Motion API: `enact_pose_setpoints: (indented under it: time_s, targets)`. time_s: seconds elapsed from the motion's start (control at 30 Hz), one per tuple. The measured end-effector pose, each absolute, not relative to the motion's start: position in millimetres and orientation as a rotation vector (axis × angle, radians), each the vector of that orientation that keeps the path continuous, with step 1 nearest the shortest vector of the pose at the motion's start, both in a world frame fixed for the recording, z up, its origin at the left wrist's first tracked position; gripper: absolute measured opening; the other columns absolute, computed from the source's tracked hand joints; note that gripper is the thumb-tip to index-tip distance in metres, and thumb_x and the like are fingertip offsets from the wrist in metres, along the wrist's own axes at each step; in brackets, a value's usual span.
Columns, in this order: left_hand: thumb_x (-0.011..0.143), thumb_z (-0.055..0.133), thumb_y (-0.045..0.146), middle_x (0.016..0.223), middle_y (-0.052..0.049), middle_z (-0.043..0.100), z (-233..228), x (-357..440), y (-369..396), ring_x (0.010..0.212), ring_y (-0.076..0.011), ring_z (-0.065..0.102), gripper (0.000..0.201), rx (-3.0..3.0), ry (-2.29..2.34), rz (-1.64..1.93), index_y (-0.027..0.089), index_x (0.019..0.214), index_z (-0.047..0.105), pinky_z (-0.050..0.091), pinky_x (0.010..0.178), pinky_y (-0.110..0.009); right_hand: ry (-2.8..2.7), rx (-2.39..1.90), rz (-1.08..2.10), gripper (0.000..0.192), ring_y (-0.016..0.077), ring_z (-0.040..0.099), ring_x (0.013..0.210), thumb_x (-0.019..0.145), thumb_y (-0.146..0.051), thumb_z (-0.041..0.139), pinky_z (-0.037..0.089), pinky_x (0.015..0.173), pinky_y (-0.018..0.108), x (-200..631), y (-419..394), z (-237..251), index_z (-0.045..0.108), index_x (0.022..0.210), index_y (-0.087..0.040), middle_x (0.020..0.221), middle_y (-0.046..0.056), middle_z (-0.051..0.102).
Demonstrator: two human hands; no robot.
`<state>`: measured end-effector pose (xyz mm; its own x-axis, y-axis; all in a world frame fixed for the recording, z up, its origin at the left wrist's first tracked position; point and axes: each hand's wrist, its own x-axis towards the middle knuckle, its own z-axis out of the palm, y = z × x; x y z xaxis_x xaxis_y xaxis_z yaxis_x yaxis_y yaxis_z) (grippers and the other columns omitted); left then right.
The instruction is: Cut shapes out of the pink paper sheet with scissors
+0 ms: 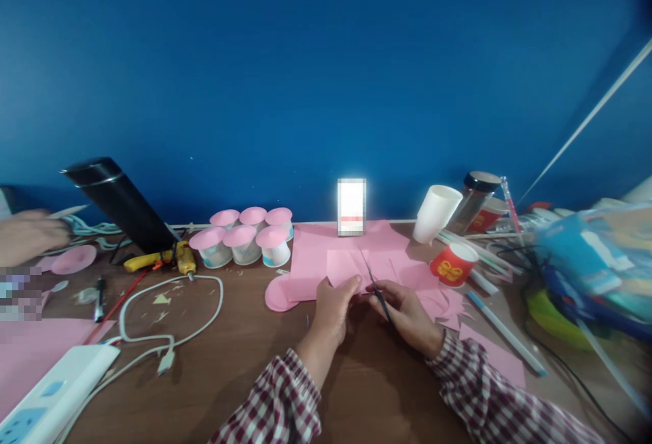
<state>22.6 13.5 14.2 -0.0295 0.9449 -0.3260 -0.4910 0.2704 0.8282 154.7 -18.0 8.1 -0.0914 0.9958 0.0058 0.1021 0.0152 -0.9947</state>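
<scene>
Deep blue wall fills the upper half of the view, and below it a brown wooden table (244,335) is strewn with craft things. At the table's middle, the left hand (333,308) is closed in a pinch on the near edge of a small pink paper piece (343,266), which is held up over a larger pink sheet (316,254) lying flat. The right hand (407,311) is curled around the handles of dark scissors (375,288), whose blades are raised toward the held paper — whether the blades are parted cannot be told. Both wrists are covered by checked sleeves.

Left of the sheet, six pink-topped cups (247,235) are grouped in two rows. A yellow glue gun (170,259) lies beside them, with a white cable (173,322) looped in front and a black flask (119,203) leaning behind. To the right, a white paper cup (435,213) is tipped on its side, and a red paper cup (453,264) stands near it. At the far left edge another person's hand (28,233) rests on the table.
</scene>
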Motion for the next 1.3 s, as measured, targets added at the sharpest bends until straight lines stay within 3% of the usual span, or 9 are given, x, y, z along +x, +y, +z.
enact_pose_setpoints:
  time_s: [0.47, 1.3]
  targets:
    - [0.053, 0.081, 0.028, 0.055, 0.001, 0.059, 14.6, 22.5, 12.6, 0.047, -0.0130, 0.056, 0.036, 0.541, 0.967, 1.248, 0.013, 0.077, 0.058, 0.046, 0.048, -0.026, -1.413, -1.267, 1.157, 0.035, 0.0106, 0.049, 0.051, 0.074, -0.043, 0.070, 0.042, 0.045, 0.021, 157.2, -16.9, 6.7, 0.064, 0.094, -0.014, 0.061, -0.002, 0.056]
    - [0.054, 0.080, 0.028, 0.057, 0.000, 0.060, 13.2, 22.2, 13.7, 0.048, -0.0120, 0.055, 0.037, 0.556, 1.006, 1.267, 0.012, 0.079, 0.058, 0.045, 0.047, -0.024, -1.378, -1.288, 1.178, 0.039, 0.0103, 0.047, 0.050, 0.073, -0.046, 0.069, 0.040, 0.044, 0.021, 155.6, -17.7, 7.4, 0.066, 0.093, -0.013, 0.062, 0.001, 0.060]
